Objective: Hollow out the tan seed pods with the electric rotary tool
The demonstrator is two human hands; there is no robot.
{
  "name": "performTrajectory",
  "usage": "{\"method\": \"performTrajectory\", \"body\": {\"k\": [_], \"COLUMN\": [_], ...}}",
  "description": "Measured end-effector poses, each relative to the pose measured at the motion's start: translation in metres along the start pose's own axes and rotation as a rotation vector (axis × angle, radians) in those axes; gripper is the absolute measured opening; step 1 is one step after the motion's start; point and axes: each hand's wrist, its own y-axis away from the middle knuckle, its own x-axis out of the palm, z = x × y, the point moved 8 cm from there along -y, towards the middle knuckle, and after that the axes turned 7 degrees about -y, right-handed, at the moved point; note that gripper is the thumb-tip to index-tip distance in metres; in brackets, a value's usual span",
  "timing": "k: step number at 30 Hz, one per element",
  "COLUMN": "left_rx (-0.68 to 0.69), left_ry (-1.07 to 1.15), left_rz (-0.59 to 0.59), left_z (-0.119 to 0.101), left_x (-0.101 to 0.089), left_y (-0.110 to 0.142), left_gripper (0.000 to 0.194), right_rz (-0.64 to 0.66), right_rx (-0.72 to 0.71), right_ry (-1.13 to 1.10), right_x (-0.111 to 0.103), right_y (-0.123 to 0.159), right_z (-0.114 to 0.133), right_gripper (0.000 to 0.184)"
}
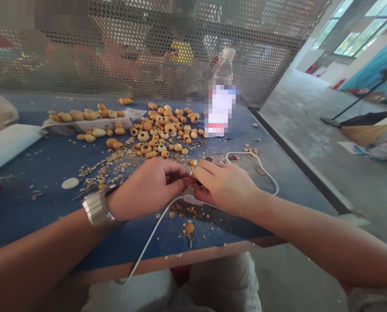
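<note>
My left hand (149,188), with a metal watch (98,209) on its wrist, is closed, its thumb and fingers pinched together over the table's front half. My right hand (226,184) meets it fingertip to fingertip, its fingers curled closed. Whatever sits between the fingertips is small and mostly hidden by them. A white cable (153,236) runs below the hands, with a small inline piece (193,199) just under the fingertips. Beyond the hands lies a pile of small dried gourds (170,128), many with a round hole cut in them. A small gourd (192,162) lies just behind the fingertips.
Seeds and scraps (111,169) litter the blue tabletop (27,216). More gourds line a long box (83,126) at the back left. A bottle (224,71) stands before a perforated metal screen (122,56). A pale disc (70,183) lies left.
</note>
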Motion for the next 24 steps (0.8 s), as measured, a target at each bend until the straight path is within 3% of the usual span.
{"method": "performTrajectory", "body": {"k": [6,11,17,24], "left_rx": [0.017,0.03,0.019,-0.148], "left_ry": [-0.085,-0.119,-0.126,0.221], "left_rz": [-0.12,-0.166,-0.099,0.061], "left_z": [-0.011,-0.007,0.001,0.017], "left_x": [-0.01,-0.013,-0.007,0.008], "left_y": [0.005,0.003,-0.003,-0.005], "left_gripper": [0.02,0.024,0.031,0.04], "right_rz": [0.034,-0.001,0.127,-0.077], "right_rx": [0.024,0.055,0.079,-0.008], "right_ry": [-0.04,-0.026,0.062,0.07], "right_x": [0.0,-0.003,0.007,-0.002], "right_y": [-0.001,-0.003,-0.006,-0.003], "right_z": [-0.004,-0.007,-0.008,-0.005], "right_gripper": [0.015,0.018,0.02,0.018]}}
